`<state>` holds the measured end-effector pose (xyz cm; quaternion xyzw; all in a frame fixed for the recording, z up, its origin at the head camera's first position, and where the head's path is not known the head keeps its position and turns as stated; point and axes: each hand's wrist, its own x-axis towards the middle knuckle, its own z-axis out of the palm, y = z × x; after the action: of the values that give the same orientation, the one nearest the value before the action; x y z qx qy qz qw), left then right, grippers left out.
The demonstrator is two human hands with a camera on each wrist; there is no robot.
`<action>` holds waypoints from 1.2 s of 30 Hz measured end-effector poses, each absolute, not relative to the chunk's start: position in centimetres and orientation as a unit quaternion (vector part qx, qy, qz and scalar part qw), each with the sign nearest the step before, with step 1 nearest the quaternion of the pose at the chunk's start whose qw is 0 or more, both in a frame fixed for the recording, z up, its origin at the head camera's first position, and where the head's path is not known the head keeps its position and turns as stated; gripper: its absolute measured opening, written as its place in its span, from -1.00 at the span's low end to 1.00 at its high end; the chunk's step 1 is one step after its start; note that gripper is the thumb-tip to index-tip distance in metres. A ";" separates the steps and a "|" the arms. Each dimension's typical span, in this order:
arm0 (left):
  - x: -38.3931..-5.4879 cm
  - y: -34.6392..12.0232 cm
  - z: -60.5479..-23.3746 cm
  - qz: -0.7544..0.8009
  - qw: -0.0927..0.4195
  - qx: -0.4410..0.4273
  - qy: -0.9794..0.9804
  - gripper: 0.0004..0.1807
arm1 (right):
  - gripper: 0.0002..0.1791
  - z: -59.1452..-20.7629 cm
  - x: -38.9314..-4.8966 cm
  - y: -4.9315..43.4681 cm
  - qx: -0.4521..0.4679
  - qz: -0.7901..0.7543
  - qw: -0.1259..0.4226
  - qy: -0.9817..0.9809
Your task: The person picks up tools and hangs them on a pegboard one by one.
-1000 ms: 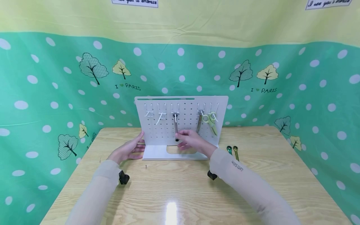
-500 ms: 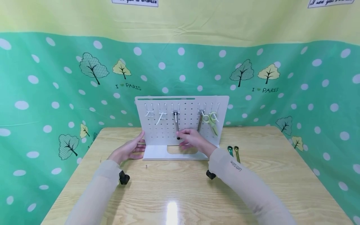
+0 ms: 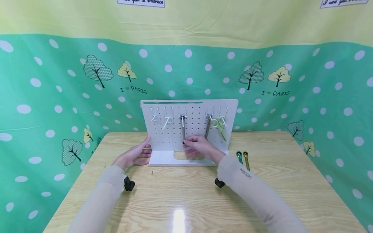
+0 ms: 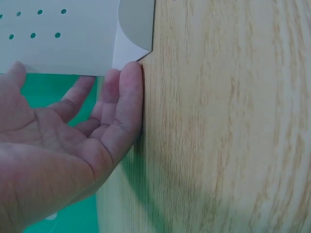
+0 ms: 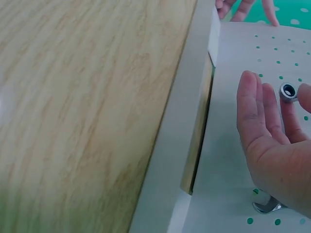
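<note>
- In the middle of the frame, the right hand pinches the lower end of a hanging wrench between thumb and forefinger; its other fingers extend loosely.
- The wrench's upper ring sits around a white hook, so the hook probably bears the weight.
- At centre left, the left hand, with fingers spread and gripping nothing, touches the pegboard's side edge, perhaps to steady it.
- Right of centre, scissors hang; a green wrench and a gold wrench lie on the bench.
</note>
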<state>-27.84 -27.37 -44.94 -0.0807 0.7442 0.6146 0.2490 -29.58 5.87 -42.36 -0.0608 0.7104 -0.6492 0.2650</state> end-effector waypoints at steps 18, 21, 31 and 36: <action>-27.7 -27.3 -44.5 0.613 0.249 -0.082 0.746 0.18 | -0.48 -42.3 -28.7 7.5 -0.103 -0.615 0.321 0.713; -27.7 -27.3 -44.7 0.612 0.251 -0.083 0.745 0.17 | -0.49 -42.2 -28.2 8.1 -0.104 -0.605 0.318 0.723; -27.8 -27.1 -44.8 0.613 0.248 -0.084 0.746 0.16 | -0.49 -40.9 -26.5 11.9 -0.131 -0.585 0.290 0.746; -27.7 -27.2 -44.8 0.612 0.249 -0.084 0.746 0.17 | -0.54 -40.4 -25.4 15.3 -0.133 -0.565 0.277 0.766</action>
<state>-27.74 -27.22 -44.80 -0.0839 0.7458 0.6123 0.2486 -25.44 15.25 -40.44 -0.1335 0.7658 -0.5648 0.2771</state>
